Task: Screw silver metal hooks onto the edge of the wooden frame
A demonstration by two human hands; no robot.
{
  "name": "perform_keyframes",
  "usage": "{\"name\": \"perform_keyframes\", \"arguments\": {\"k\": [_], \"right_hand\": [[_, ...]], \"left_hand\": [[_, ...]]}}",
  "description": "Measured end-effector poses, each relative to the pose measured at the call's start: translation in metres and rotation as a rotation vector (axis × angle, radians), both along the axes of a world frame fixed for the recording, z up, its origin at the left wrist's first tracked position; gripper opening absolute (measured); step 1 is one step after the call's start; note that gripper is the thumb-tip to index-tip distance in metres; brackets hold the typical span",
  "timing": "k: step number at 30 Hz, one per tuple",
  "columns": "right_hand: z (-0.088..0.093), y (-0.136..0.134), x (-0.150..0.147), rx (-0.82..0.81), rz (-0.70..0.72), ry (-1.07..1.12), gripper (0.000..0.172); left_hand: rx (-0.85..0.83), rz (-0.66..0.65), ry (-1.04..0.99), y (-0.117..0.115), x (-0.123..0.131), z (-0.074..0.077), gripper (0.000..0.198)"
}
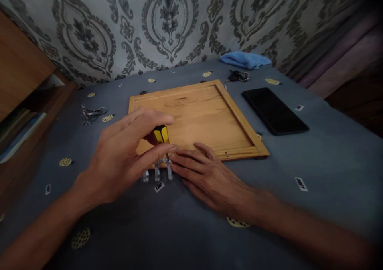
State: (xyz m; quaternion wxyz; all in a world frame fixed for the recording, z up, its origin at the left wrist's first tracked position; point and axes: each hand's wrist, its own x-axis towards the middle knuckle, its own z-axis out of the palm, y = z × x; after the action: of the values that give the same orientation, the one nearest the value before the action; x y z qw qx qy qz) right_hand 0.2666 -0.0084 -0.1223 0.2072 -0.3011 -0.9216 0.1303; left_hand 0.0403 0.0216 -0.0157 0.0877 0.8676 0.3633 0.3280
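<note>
A framed wooden panel (191, 114) lies flat on the cloth-covered table. My left hand (125, 152) is closed round a screwdriver (162, 134) with a yellow and black handle, held upright over the panel's near edge. Below it, metal hooks (157, 172) stick out past that edge, and the screwdriver's tip reaches down to their metal base. My right hand (206, 176) rests with fingers stretched out on the near edge, just right of the hooks. Its fingertips are close to the metal piece; whether they touch it I cannot tell.
To the right of the panel lies a black phone (274, 110). Keys (238, 75) and a folded blue cloth (245, 59) sit behind. Small metal pieces (93, 113) lie at the left. A wooden shelf unit (26, 62) borders the table's left side, and a patterned wall stands behind.
</note>
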Motion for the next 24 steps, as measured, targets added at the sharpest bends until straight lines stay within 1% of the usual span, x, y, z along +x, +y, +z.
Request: {"name": "perform_keyframes", "arguments": {"k": [3, 7, 9, 14, 16, 19, 24], "right_hand": [[-0.0002, 0.0001, -0.0002, -0.002, 0.003, 0.004, 0.041], [-0.0001, 0.0003, -0.0010, 0.004, -0.003, 0.003, 0.040], [-0.0002, 0.0003, -0.0013, 0.013, -0.004, 0.001, 0.040], [-0.0020, 0.0006, -0.0006, 0.033, -0.008, -0.002, 0.043], [-0.0026, 0.0006, 0.0000, 0.032, 0.001, 0.001, 0.043], [-0.0029, 0.0005, 0.0002, 0.025, 0.007, 0.008, 0.042], [-0.0032, 0.0004, 0.0005, 0.016, -0.004, 0.013, 0.040]], "left_hand": [[-0.026, 0.003, -0.005, -0.0020, 0.0008, 0.0022, 0.021], [-0.101, -0.015, -0.068, -0.0035, -0.0002, 0.0049, 0.026], [-0.108, -0.012, -0.072, -0.0027, -0.0009, 0.0042, 0.026], [0.001, 0.010, -0.002, -0.0006, 0.0006, -0.0012, 0.022], [0.019, 0.009, 0.005, -0.0014, 0.0013, -0.0016, 0.022], [-0.025, -0.005, 0.000, -0.0032, 0.0003, 0.0007, 0.022], [-0.115, -0.039, -0.045, -0.0036, -0.0039, 0.0057, 0.028]]}}
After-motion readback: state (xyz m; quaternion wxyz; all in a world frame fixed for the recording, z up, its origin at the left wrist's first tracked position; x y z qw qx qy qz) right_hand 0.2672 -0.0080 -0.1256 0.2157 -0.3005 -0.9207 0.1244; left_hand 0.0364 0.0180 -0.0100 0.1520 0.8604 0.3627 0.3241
